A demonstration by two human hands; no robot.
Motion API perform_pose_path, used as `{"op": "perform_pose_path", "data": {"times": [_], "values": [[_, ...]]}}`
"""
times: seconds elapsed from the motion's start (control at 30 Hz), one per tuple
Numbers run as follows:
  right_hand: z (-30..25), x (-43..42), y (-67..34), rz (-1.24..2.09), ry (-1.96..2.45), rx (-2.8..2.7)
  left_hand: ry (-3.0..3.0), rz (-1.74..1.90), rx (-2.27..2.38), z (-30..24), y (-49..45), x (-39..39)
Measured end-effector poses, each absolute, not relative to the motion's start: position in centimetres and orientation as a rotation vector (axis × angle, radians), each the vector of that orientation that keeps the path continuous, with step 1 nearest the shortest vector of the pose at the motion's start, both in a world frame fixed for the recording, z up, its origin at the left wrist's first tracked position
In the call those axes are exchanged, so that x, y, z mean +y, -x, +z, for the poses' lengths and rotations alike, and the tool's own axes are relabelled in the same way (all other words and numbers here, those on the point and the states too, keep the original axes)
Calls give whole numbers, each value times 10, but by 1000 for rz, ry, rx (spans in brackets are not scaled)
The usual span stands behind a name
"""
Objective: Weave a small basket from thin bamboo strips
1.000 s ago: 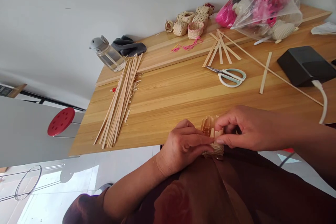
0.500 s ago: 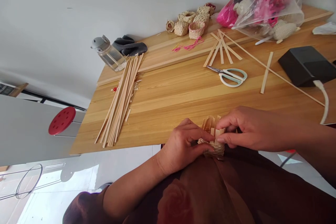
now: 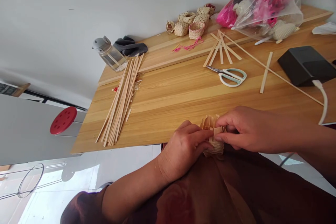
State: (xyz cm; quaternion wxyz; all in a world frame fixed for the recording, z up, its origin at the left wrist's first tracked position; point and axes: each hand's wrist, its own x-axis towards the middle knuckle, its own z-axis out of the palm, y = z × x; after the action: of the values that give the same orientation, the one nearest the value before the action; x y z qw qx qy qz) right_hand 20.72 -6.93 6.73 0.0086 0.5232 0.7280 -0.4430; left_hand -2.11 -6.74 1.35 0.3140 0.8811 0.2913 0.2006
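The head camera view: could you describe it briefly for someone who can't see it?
The left hand and right hand grip a small half-woven basket with loose strips standing up, at the edge of a wooden table. On the table lie a bundle of thin strips, scissors and small finished baskets.

scissors lie on the wooden table (beside loose strips), well apart from a strip pile.

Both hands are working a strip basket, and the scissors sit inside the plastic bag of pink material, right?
No: the scissors lie on the table, not in the bag, as the head view shows. The left hand and right hand are on the basket, as you said.
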Motion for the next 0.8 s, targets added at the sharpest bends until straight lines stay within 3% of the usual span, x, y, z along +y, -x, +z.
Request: {"op": "perform_pose_path", "data": {"times": [0.8], "values": [[74,-71,-204,-1582,-1553,2048,-2232,478,820,18,13,-70]]}}
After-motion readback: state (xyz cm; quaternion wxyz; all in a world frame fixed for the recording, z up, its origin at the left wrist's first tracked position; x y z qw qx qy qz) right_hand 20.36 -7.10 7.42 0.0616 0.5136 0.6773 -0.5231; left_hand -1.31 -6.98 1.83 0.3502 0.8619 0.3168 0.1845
